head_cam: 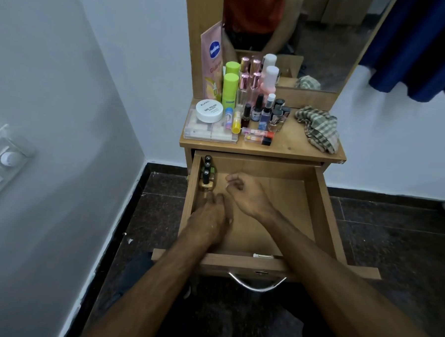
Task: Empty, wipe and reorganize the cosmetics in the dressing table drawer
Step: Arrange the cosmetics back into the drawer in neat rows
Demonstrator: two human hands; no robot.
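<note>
Already the drawer stands pulled far out, and a short row of small bottles is lined along its left wall at the back, so I judge the putting-back step is in hand. The left hand is low in the drawer just in front of this row; its fingers are close together and reach toward the gold bottle, but I cannot tell if they hold something. The right hand hovers beside it with fingers loosely curled and, it seems, nothing in them. Most cosmetics are crowded on the surface above, with the checked cloth to their right. The risk I see is with the standing bottles: they are narrow and tall, so a small push from the left hand could tip one and knock the others down. Also, the items on the surface stand tight together, and reaching in for one could topple its neighbours toward the edge and into the open drawer.
</note>
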